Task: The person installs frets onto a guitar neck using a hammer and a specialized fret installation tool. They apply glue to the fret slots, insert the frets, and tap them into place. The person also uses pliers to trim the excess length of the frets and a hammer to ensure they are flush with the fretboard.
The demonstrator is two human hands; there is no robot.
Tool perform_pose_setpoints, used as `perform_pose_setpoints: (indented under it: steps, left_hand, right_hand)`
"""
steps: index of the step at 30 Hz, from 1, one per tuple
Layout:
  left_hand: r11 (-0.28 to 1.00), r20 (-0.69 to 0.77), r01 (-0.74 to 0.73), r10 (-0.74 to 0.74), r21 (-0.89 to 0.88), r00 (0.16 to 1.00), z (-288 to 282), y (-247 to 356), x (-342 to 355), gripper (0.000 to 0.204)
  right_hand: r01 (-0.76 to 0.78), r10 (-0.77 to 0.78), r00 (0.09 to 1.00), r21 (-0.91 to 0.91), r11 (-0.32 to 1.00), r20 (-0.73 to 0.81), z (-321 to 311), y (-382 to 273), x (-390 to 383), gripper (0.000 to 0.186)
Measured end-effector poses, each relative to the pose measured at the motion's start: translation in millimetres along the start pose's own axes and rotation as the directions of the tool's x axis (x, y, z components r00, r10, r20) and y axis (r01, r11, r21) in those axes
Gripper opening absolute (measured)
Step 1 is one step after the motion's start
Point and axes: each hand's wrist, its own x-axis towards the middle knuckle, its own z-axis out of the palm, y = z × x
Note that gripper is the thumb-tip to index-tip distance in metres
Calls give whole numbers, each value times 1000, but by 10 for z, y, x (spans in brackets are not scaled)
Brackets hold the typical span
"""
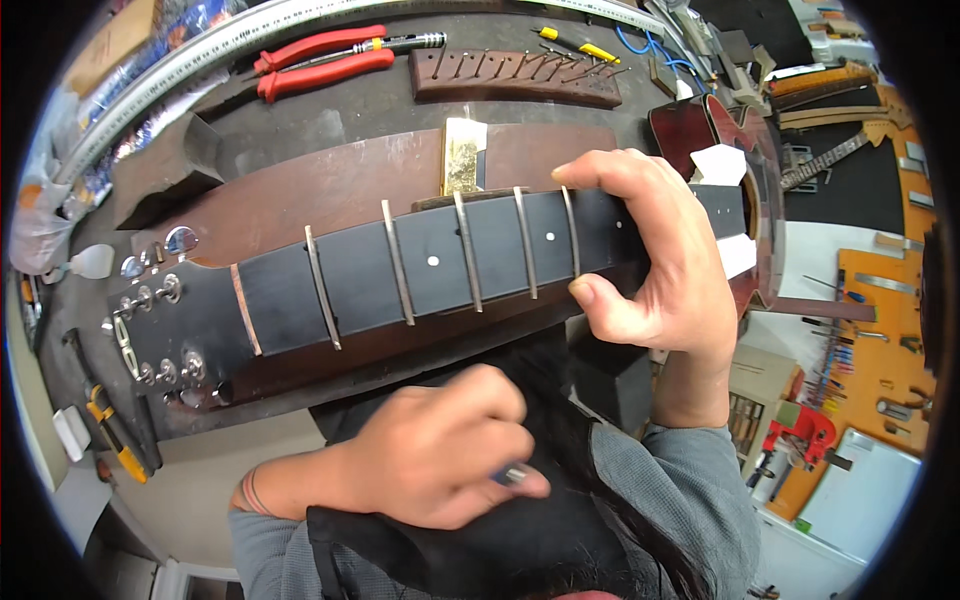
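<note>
A guitar neck [360, 285] with a dark fingerboard and white dot inlays lies across the bench. Several fret wires [397, 262] cross it, their ends sticking out past the edges. Around the farthest-right of these, my right hand [665, 240] arches over the board, index fingertip at the wire's far end and thumb at its near end. In front of the neck, my left hand [440, 445] is closed and slightly blurred. A small metal-ended tool [513, 475] pokes out of its fist; the rest is hidden in the fingers. Tuning pegs [170, 290] sit on the headstock at left.
Behind the neck are a wooden block [515, 80] holding upright wire pieces, red-handled pliers [325, 75] and a brass-coloured block [462, 155]. A long ruler [250, 30] curves along the back. The guitar body [765, 200] is at right; a yellow-black tool [115, 435] is at lower left.
</note>
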Motion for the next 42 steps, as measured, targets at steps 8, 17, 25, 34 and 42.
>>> perform_pose_setpoints:
  steps: [8, 17, 25, 34, 42]
  left_hand:
    - [553, -549, 532, -153, 642, 822, 92, 45, 21, 40]
    - [584, -622, 550, -96, 597, 777, 223, -31, 298, 18]
    - [572, -598, 521, -65, 634, 799, 327, -197, 356, 10]
    - [553, -506, 472, -103, 686, 857, 296, -38, 83, 25]
    - [583, -538, 481, -86, 655, 838, 468, -72, 175, 32]
  right_hand:
    - [52, -54, 996, -24, 998, -71, 54, 67, -59, 64]
    - [58, -52, 995, 64, 996, -90, 5, 59, -52, 61]
    - [69, -62, 993, 75, 995, -96, 7, 62, -61, 61]
    - [24, -18, 993, 49, 998, -117, 27, 47, -76, 64]
    - [39, -34, 990, 30, 999, -135, 41, 45, -70, 62]
